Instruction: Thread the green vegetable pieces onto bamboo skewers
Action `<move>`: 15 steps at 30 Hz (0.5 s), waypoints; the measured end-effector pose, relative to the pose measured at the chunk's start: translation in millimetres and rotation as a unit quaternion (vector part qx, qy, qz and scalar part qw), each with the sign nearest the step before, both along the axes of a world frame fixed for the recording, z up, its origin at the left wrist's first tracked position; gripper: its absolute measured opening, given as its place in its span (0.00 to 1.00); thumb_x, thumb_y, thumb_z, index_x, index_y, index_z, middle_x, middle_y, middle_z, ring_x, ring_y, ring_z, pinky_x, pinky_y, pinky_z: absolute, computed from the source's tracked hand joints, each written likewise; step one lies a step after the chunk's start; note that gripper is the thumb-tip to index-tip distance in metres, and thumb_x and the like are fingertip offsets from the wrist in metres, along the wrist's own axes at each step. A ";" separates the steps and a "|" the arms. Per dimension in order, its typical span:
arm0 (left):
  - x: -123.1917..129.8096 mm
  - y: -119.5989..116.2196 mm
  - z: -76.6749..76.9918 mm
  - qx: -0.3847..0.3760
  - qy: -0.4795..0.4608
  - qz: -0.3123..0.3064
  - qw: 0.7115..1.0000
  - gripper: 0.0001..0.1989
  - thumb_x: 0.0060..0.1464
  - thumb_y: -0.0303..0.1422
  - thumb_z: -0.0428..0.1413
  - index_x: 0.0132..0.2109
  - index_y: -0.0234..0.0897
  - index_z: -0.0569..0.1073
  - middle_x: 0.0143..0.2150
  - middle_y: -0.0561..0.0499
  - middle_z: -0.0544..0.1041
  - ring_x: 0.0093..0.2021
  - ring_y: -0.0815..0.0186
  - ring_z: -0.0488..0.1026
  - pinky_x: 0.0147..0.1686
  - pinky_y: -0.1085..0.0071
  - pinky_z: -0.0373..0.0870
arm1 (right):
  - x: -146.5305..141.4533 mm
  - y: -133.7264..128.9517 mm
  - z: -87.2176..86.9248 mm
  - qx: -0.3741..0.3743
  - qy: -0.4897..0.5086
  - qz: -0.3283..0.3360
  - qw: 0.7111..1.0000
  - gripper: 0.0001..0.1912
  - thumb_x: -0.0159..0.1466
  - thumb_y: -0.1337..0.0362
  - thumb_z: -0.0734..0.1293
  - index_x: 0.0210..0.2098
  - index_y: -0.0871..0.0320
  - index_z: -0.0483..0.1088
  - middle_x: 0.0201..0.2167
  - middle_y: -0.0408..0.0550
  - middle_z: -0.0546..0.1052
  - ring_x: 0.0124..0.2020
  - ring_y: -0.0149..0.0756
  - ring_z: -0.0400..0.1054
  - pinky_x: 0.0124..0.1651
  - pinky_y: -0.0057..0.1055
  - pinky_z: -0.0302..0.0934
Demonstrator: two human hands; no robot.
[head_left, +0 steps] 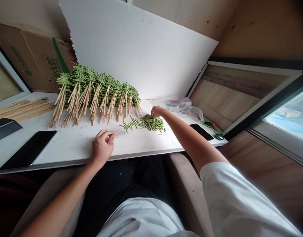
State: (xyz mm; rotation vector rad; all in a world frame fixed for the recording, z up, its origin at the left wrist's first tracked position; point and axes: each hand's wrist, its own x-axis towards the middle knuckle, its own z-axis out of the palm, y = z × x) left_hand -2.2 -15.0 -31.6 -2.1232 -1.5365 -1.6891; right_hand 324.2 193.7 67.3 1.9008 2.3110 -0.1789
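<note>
Between the thumb and fingers of my left hand (103, 144) is a thin wooden skewer (119, 131), its tip pointing right toward a loose row of short green bean pieces (131, 124). My right hand (156, 112) is closed over the back of a heap of cut green pieces (152, 123); whatever its fingertips hold is too small to make out. Behind both hands, green pieces threaded on skewers (99, 84) are stacked in a long pile, with the bare stick ends (83, 102) pointing toward me.
Loose bare skewers (22, 108) lie at the far left of the white table (79, 144). Two dark devices, one a flat black phone (30, 149), are near the left edge. At right are another phone (201, 131), a clear plastic bag (186, 106) and small items. A white board (141, 49) stands behind.
</note>
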 end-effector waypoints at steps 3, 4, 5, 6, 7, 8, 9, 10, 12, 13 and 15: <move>0.1 -0.1 0.2 -0.005 -0.004 -0.004 1.000 0.09 0.68 0.32 0.57 0.39 0.37 0.81 0.39 0.45 0.81 0.36 0.61 0.77 0.35 0.69 0.74 | 4.3 0.1 -1.2 -0.004 0.017 0.003 1.000 0.14 0.54 0.63 0.83 0.41 0.53 0.87 0.40 0.50 0.87 0.43 0.46 0.81 0.49 0.35 0.76; 0.1 0.0 0.1 -0.007 -0.005 -0.005 1.000 0.09 0.68 0.33 0.57 0.39 0.37 0.81 0.39 0.45 0.81 0.36 0.61 0.78 0.35 0.69 0.75 | 5.5 0.2 -1.7 -0.005 0.023 0.003 1.000 0.14 0.55 0.64 0.83 0.41 0.53 0.87 0.41 0.50 0.88 0.42 0.45 0.82 0.48 0.34 0.76; 0.0 0.1 0.0 -0.008 -0.006 -0.006 1.000 0.09 0.68 0.33 0.57 0.39 0.37 0.81 0.39 0.45 0.81 0.37 0.61 0.78 0.35 0.69 0.75 | 6.4 0.2 -2.2 -0.004 0.030 0.003 1.000 0.15 0.55 0.65 0.83 0.42 0.53 0.87 0.42 0.50 0.88 0.42 0.44 0.82 0.48 0.33 0.75; -0.1 0.2 -0.3 -0.010 -0.007 -0.007 1.000 0.09 0.68 0.33 0.57 0.39 0.37 0.81 0.39 0.45 0.81 0.37 0.61 0.78 0.35 0.69 0.75 | 7.1 0.3 -2.8 -0.002 0.035 0.003 0.999 0.15 0.55 0.66 0.83 0.43 0.53 0.87 0.43 0.50 0.88 0.42 0.44 0.82 0.48 0.33 0.75; -0.2 0.3 -0.6 -0.012 -0.007 -0.008 1.000 0.09 0.68 0.33 0.57 0.40 0.37 0.81 0.39 0.45 0.81 0.37 0.61 0.78 0.35 0.69 0.75 | 7.6 0.4 -3.3 0.000 0.041 0.002 0.999 0.16 0.54 0.66 0.83 0.43 0.53 0.87 0.43 0.50 0.88 0.42 0.44 0.82 0.48 0.33 0.75; -0.3 0.5 -1.0 -0.013 -0.008 -0.009 1.000 0.09 0.68 0.33 0.57 0.40 0.37 0.81 0.39 0.45 0.81 0.37 0.61 0.78 0.35 0.69 0.75 | 7.8 0.5 -3.9 0.002 0.045 0.001 0.999 0.16 0.53 0.67 0.83 0.42 0.54 0.87 0.42 0.50 0.88 0.41 0.44 0.82 0.49 0.33 0.75; -0.5 0.7 -1.4 -0.014 -0.009 -0.010 1.000 0.09 0.68 0.33 0.57 0.40 0.37 0.81 0.39 0.45 0.81 0.37 0.61 0.78 0.35 0.69 0.75 | 7.9 0.6 -4.2 0.004 0.051 -0.001 0.999 0.16 0.53 0.67 0.84 0.42 0.54 0.87 0.41 0.51 0.88 0.41 0.44 0.82 0.49 0.34 0.76; -0.7 1.0 -1.9 -0.015 -0.009 -0.011 1.000 0.09 0.68 0.33 0.57 0.40 0.37 0.81 0.39 0.45 0.81 0.37 0.61 0.78 0.35 0.69 0.75 | 7.9 0.6 -4.4 0.005 0.057 -0.003 0.998 0.16 0.52 0.67 0.84 0.41 0.54 0.87 0.40 0.51 0.88 0.40 0.45 0.82 0.48 0.34 0.76; -1.2 1.6 -2.7 -0.016 -0.009 -0.012 1.000 0.09 0.68 0.32 0.57 0.40 0.37 0.81 0.39 0.45 0.81 0.37 0.61 0.78 0.35 0.69 0.75 | 8.2 0.1 -3.4 0.012 0.072 -0.006 0.997 0.14 0.52 0.67 0.84 0.39 0.55 0.87 0.38 0.52 0.88 0.40 0.46 0.82 0.48 0.35 0.76; -1.4 1.9 -3.0 -0.016 -0.009 -0.012 1.000 0.09 0.68 0.32 0.57 0.40 0.37 0.81 0.39 0.45 0.81 0.37 0.61 0.78 0.35 0.69 0.75 | 8.7 -0.6 -2.3 0.019 0.083 -0.007 0.996 0.13 0.53 0.68 0.83 0.38 0.55 0.87 0.37 0.52 0.88 0.40 0.46 0.82 0.48 0.35 0.75; -1.6 2.3 -3.4 -0.017 -0.009 -0.013 1.000 0.09 0.68 0.32 0.58 0.40 0.37 0.81 0.39 0.45 0.81 0.37 0.62 0.78 0.35 0.69 0.75 | 10.8 -3.9 0.8 0.033 0.108 -0.010 0.994 0.10 0.57 0.69 0.81 0.39 0.56 0.87 0.38 0.52 0.88 0.42 0.45 0.82 0.48 0.33 0.74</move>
